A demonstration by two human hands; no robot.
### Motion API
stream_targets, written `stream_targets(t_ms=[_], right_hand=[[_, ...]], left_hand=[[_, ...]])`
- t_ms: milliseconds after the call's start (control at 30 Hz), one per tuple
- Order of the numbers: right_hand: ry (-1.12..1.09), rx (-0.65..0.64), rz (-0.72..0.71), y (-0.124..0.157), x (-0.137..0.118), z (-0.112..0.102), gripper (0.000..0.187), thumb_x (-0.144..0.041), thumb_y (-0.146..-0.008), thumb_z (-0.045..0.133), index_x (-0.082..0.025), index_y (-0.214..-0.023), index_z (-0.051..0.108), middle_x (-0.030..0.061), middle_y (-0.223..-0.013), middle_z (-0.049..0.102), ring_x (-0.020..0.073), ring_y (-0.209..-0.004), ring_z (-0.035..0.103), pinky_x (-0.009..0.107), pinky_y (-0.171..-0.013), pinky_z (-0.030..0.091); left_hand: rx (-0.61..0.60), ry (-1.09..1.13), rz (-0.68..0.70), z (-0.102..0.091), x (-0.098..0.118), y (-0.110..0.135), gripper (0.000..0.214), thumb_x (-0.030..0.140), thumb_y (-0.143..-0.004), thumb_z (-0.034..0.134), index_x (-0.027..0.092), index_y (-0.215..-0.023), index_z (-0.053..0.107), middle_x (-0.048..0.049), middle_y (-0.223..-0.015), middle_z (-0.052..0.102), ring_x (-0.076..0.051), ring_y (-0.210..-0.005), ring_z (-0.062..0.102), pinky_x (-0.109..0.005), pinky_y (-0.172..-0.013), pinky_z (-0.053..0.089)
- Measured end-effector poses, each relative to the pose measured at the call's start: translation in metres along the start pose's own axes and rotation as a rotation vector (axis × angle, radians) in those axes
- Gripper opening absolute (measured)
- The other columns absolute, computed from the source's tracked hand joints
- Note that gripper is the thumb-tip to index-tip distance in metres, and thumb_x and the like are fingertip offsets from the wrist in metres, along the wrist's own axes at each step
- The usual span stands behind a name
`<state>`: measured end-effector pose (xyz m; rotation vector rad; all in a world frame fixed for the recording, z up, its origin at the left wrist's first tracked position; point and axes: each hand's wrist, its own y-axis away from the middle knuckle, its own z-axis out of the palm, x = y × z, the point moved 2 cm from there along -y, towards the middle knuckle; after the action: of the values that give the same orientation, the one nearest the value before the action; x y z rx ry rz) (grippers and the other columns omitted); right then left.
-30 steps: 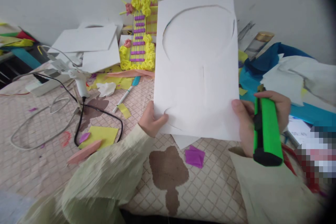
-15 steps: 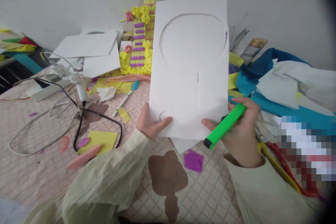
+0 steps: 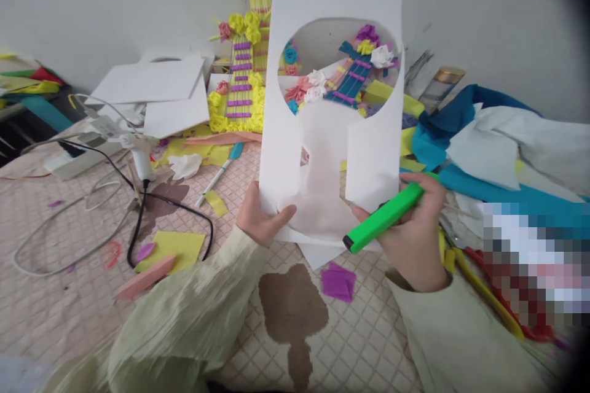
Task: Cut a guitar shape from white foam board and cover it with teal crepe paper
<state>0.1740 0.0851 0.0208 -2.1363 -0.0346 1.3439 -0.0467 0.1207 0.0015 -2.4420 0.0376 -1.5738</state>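
Observation:
I hold a white sheet point(image 3: 281, 135) upright over the table. My left hand point(image 3: 258, 221) pinches its lower left corner, thumb on the front. My right hand point(image 3: 415, 227) grips a green utility knife point(image 3: 382, 218) and presses its fingers on the sheet's lower right. A round hole with a stem is cut in the sheet. The cut-out piece point(image 3: 322, 190) hangs folded down at the bottom. Through the hole shows a blue paper guitar with flowers point(image 3: 350, 77).
A yellow paper guitar point(image 3: 242, 83) leans on the wall. White boards point(image 3: 152, 89), a glue gun point(image 3: 141, 153) with black cable, a pen point(image 3: 221, 169), yellow and purple paper scraps point(image 3: 338, 279) lie around. Blue and white sheets point(image 3: 488, 147) are piled at the right.
The cut-out shape has dropped out of the sheet and folded down, opening the hole. My right hand turned the knife sideways and moved onto the sheet's lower right.

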Motion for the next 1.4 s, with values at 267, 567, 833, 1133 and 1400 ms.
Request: stream_targets(t_ms=[267, 567, 833, 1133, 1400], right_hand=[[-0.036, -0.07, 0.046, -0.002, 0.0, -0.001, 0.068, -0.019, -0.054, 0.073, -0.027, -0.112, 0.038, 0.0066, -0.114, 0.04, 0.0128, -0.072, 0.051, 0.028, -0.061, 0.048], [-0.183, -0.066, 0.13, -0.012, 0.008, -0.007, 0.046, -0.025, -0.067, 0.064, -0.026, -0.107, 0.041, 0.0024, -0.095, 0.051, 0.0148, -0.076, 0.054, 0.029, -0.066, 0.048], [-0.323, -0.055, 0.236, -0.026, 0.018, -0.017, 0.051, -0.028, -0.06, 0.069, -0.026, -0.103, 0.042, -0.0014, -0.08, 0.054, 0.0145, -0.066, 0.055, 0.029, -0.062, 0.048], [-0.399, -0.026, 0.24, -0.031, 0.016, -0.026, 0.055, -0.029, -0.056, 0.071, -0.026, -0.104, 0.043, -0.0022, -0.078, 0.055, 0.0161, -0.069, 0.057, 0.029, -0.061, 0.047], [-0.496, -0.037, 0.316, -0.033, 0.012, -0.028, 0.06, -0.025, -0.048, 0.075, -0.025, -0.1, 0.044, -0.0038, -0.074, 0.057, 0.0145, -0.062, 0.055, 0.027, -0.055, 0.045]], left_hand=[[-0.011, 0.309, -0.074, 0.005, 0.004, 0.003, 0.027, 0.032, -0.065, 0.062, 0.017, -0.077, 0.043, 0.0059, -0.057, 0.046, -0.006, -0.042, 0.04, -0.017, -0.04, 0.032], [0.004, 0.471, -0.096, 0.005, 0.001, 0.0, 0.018, 0.035, -0.071, 0.051, 0.019, -0.073, 0.045, 0.0065, -0.05, 0.044, -0.008, -0.041, 0.042, -0.018, -0.041, 0.031], [-0.227, 0.515, -0.032, -0.006, 0.001, -0.003, 0.021, 0.032, -0.065, 0.057, 0.017, -0.079, 0.059, -0.0021, -0.068, 0.055, -0.014, -0.059, 0.047, -0.023, -0.05, 0.036], [-0.547, 0.716, -0.146, 0.001, -0.003, 0.01, 0.049, 0.043, -0.065, 0.064, 0.022, -0.105, 0.046, -0.0012, -0.072, 0.058, -0.012, -0.05, 0.055, -0.02, -0.039, 0.042], [-0.524, 0.755, -0.186, -0.009, 0.002, 0.022, 0.049, 0.039, -0.067, 0.065, 0.023, -0.109, 0.045, -0.0032, -0.081, 0.061, -0.013, -0.051, 0.059, -0.024, -0.041, 0.05]])
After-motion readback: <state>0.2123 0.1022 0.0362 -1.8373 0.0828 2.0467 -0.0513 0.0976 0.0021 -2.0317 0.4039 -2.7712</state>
